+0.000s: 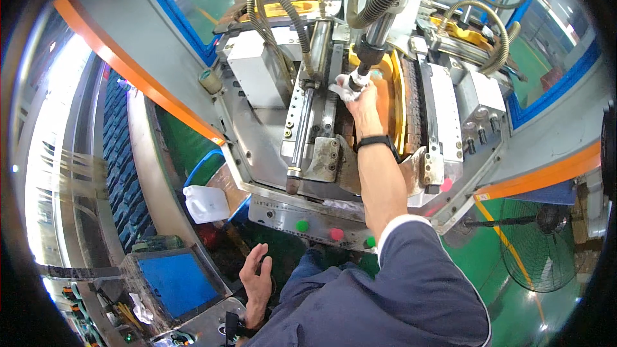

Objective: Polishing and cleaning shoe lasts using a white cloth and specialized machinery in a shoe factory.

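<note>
My right hand (pixel 365 101) reaches far forward into the machine, a dark band on its wrist. Its fingers are closed on a crumpled white cloth (pixel 344 88), which presses against the lower end of a dark upright rod (pixel 371 50). Just beside and behind that hand lies a yellow, curved mould (pixel 399 99) with an orange inner face. Partly spread and holding nothing, my left hand (pixel 257 279) hangs low near my lap, to the right of a blue panel.
A slanted metal cylinder (pixel 304 125) stands left of my right arm. White blocks (pixel 258 71) and hoses (pixel 289 26) surround the mould. Down left are a white plastic jug (pixel 206 204) and a blue panel (pixel 178 283). A black fan (pixel 536 247) stands at right.
</note>
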{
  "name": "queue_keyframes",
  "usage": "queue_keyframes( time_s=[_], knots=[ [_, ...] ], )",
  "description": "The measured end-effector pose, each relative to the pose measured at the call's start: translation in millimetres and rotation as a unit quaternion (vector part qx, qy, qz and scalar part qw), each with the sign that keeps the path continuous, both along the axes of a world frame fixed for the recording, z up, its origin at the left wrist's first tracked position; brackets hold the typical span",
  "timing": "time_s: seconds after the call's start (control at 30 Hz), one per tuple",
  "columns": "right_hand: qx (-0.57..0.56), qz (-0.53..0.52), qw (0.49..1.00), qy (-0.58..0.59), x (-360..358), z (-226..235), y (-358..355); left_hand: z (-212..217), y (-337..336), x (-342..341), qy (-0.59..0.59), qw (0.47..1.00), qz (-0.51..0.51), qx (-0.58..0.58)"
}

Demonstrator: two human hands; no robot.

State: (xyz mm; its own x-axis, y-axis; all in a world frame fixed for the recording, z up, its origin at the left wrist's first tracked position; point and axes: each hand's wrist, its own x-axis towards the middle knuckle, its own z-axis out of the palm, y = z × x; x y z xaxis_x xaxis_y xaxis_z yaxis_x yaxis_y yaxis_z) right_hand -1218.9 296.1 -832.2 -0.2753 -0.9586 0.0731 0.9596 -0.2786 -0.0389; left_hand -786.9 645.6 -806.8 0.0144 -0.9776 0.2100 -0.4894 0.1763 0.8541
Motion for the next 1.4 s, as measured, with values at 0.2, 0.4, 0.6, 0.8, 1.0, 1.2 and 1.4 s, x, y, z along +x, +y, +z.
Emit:
queue_keyframes(
  time_s=[0.2,0.4,0.6,0.8,1.0,1.2,1.4],
  knots=[
    [0.079,-0.120,0.990,0.006,9.2,-3.3,-0.4,-30.2,15.7,32.0,0.021,0.993,0.090,0.068],
    [0.058,0.066,0.995,-0.039,23.7,-12.9,-25.0,-43.3,-7.6,35.5,0.032,0.996,0.070,0.051],
    [-0.084,-0.028,0.996,0.002,32.2,-10.9,-45.1,-40.2,-5.0,39.6,0.038,0.990,0.132,0.034],
    [0.063,0.056,0.996,-0.025,50.3,5.9,12.2,-25.2,-16.5,22.7,0.036,0.999,0.002,0.014],
    [-0.125,-0.091,0.986,0.063,-25.7,64.8,191.7,-18.4,-25.7,-48.6,0.009,0.977,-0.200,0.070],
    [-0.228,-0.141,0.956,0.123,-93.7,65.2,426.4,-117.0,34.3,-193.0,-0.065,0.873,-0.440,0.201],
    [0.175,-0.232,0.953,0.084,-87.0,-48.8,563.9,-246.3,87.6,-281.8,-0.045,0.845,-0.438,0.303]
  ],
)
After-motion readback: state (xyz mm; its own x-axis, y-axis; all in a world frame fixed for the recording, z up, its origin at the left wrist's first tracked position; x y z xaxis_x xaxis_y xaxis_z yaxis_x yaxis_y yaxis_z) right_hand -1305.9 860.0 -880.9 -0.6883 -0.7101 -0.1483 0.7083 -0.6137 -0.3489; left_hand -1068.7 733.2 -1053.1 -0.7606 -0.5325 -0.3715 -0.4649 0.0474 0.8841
